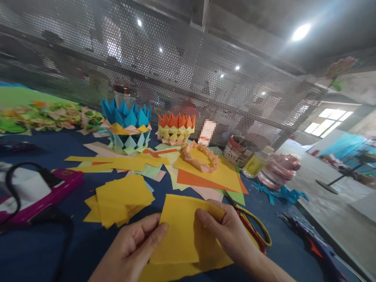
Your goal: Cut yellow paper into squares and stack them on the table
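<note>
A square of yellow paper is held up in front of me. My left hand pinches its left edge between thumb and fingers. At the upper right, my right hand grips it, thumb on the face and fingers behind. Beneath it lies a larger yellow sheet, partly hidden by the square and my hands. To the left is a loose stack of yellow paper squares. Scissors with yellow and red handles lie beside my right hand, partly covered by it.
Folded-paper crowns in blue and orange stand at the back, near a peach paper ring. A magenta power strip is at left. A glue bottle, pink jar and glue gun are at right.
</note>
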`<state>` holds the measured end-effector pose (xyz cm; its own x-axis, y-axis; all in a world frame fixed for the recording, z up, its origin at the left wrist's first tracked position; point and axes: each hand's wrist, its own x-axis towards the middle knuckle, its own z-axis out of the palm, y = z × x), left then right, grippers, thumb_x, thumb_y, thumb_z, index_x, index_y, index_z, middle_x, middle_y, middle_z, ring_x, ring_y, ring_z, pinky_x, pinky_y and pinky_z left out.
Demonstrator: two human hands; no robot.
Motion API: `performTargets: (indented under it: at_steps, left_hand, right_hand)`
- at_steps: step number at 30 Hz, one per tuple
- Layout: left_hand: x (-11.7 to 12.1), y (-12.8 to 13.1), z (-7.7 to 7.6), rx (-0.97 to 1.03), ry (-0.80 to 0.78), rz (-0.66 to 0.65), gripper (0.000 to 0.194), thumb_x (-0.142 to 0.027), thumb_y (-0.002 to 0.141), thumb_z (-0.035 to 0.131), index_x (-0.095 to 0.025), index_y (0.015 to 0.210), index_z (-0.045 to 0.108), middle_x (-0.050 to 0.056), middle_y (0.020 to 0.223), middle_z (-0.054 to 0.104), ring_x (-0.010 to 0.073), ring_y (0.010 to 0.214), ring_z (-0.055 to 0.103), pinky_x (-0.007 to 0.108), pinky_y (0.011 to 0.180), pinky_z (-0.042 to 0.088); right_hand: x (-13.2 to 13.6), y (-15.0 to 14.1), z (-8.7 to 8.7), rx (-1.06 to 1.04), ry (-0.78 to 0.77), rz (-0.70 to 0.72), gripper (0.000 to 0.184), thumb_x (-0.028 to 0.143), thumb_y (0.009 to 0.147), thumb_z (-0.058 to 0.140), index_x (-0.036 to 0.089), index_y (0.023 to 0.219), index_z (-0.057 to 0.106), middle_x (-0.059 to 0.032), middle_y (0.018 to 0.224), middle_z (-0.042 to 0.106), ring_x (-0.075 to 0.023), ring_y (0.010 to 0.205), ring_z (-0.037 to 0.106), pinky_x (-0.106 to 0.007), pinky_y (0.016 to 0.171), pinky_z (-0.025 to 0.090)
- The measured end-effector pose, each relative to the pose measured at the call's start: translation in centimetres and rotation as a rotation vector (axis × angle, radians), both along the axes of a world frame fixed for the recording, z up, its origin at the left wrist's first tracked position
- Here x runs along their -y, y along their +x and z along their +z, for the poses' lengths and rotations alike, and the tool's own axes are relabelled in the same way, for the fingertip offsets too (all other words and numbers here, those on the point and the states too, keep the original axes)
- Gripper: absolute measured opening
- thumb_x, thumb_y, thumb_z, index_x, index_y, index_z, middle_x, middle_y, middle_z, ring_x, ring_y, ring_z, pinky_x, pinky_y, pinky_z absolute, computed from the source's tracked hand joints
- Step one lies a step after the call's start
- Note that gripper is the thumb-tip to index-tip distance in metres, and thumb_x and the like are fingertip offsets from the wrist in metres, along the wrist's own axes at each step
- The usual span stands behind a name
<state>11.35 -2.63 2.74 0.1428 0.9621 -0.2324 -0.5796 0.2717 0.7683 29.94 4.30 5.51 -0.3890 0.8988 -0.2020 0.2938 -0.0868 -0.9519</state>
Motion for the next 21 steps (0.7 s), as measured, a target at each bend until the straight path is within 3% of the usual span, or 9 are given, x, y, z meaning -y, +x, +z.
performTargets:
  at_steps: [5, 10, 13, 16, 21]
  left_hand:
    - [-0.1, 0.0, -0.5, 0.008, 0.019, -0.026, 0.016, -0.028, 0.080, 0.073, -0.033, 0.095, 0.073, -0.008, 0.084, 0.076, 0.0111, 0.068, 0.068, 0.015, 0.063, 0.053]
    - [-0.1, 0.1, -0.7, 0.116, 0.015, -0.039, 0.021, -0.025, 0.080, 0.073, -0.034, 0.099, 0.072, -0.007, 0.079, 0.074, 0.0126, 0.067, 0.067, 0.020, 0.067, 0.055]
    - [0.0, 0.1, -0.2, 0.069, 0.001, -0.020, 0.019, -0.026, 0.077, 0.076, -0.033, 0.095, 0.072, -0.009, 0.073, 0.073, 0.0104, 0.062, 0.065, 0.016, 0.061, 0.054]
    - [0.1, 0.1, 0.6, 0.029, -0.019, 0.019, 0.015, -0.032, 0.072, 0.081, -0.033, 0.085, 0.074, -0.011, 0.060, 0.069, 0.0083, 0.058, 0.063, 0.011, 0.054, 0.050]
    - [0.3, 0.2, 1.1, -0.031, -0.039, 0.050, 0.020, -0.050, 0.066, 0.080, -0.033, 0.073, 0.073, -0.011, 0.067, 0.070, 0.0066, 0.061, 0.062, 0.011, 0.067, 0.053]
  right_hand:
    - [-0.1, 0.0, 0.2, 0.000, 0.049, -0.002, 0.049, 0.061, 0.072, 0.069, 0.015, 0.069, 0.053, 0.0009, 0.061, 0.051, -0.0102, 0.053, 0.049, -0.020, 0.047, 0.034]
    - [-0.1, -0.1, 0.2, 0.002, 0.023, 0.005, 0.050, 0.062, 0.073, 0.068, 0.014, 0.074, 0.055, -0.0014, 0.065, 0.054, -0.0127, 0.057, 0.052, -0.021, 0.049, 0.036]
    - [-0.2, -0.1, 0.2, -0.005, 0.020, 0.002, 0.051, 0.062, 0.072, 0.068, 0.013, 0.074, 0.056, -0.0015, 0.065, 0.055, -0.0124, 0.057, 0.052, -0.022, 0.050, 0.036]
    - [-0.2, -0.1, 0.3, -0.009, 0.024, 0.002, 0.049, 0.062, 0.072, 0.069, 0.014, 0.072, 0.055, -0.0005, 0.064, 0.054, -0.0117, 0.056, 0.050, -0.021, 0.049, 0.035]
    - [-0.3, 0.1, 0.3, 0.003, 0.039, 0.000, 0.050, 0.064, 0.071, 0.068, 0.017, 0.066, 0.053, 0.0008, 0.061, 0.051, -0.0117, 0.055, 0.047, -0.022, 0.048, 0.032]
